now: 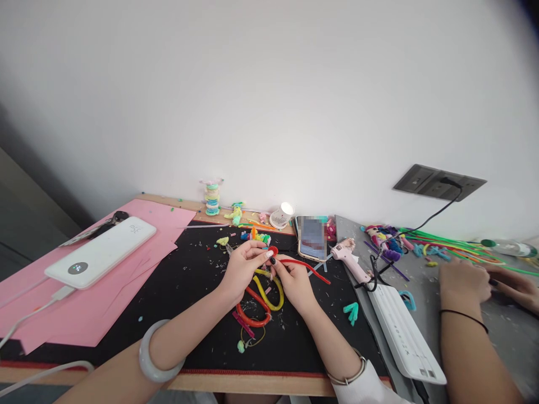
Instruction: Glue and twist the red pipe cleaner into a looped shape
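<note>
Over the black mat (185,314), my left hand (244,266) and my right hand (292,280) meet at their fingertips. Both pinch a red pipe cleaner (309,268), whose near end is coiled into a small disc between the fingers. Its loose end sticks out to the right, past my right hand. Right below the hands lie a curved orange-red pipe cleaner (253,322) and a yellow one (275,300), bent into loops. A metal tool tip (228,248) shows beside my left hand, mostly hidden.
A white power bank (101,252) rests on pink paper (84,325) at left. Behind the hands stand a phone (312,238) and a white cup (281,215). To the right are a pink glue gun (350,261), a white power strip (406,331) and another person's hands (465,280).
</note>
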{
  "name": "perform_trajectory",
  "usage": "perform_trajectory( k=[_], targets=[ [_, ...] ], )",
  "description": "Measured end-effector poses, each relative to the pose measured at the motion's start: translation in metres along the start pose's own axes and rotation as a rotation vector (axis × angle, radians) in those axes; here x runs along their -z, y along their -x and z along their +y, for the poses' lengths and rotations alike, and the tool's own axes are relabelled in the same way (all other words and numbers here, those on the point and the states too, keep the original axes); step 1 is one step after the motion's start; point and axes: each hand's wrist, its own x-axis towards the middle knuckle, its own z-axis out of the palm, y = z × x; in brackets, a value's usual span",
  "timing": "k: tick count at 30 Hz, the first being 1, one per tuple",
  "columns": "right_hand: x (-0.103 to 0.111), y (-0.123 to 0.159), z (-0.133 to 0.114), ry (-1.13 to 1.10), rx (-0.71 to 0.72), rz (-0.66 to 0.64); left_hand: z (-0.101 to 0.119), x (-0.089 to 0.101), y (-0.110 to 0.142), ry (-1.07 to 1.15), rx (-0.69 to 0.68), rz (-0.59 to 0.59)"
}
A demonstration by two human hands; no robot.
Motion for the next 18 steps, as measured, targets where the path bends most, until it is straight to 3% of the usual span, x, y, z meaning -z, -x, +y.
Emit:
perform_trajectory(
  k=[6,18],
  targets=[
    [0.0004,-0.0022,0.0029,-0.031,-0.003,0.102,-0.0025,0.0017,0.0000,-0.051,-0.020,0.001],
    [-0.0028,-0.0053,0.0086,-0.317,-0.147,0.144,-0.0045,0.0028,-0.0003,-0.127,-0.077,0.000]
  ],
)
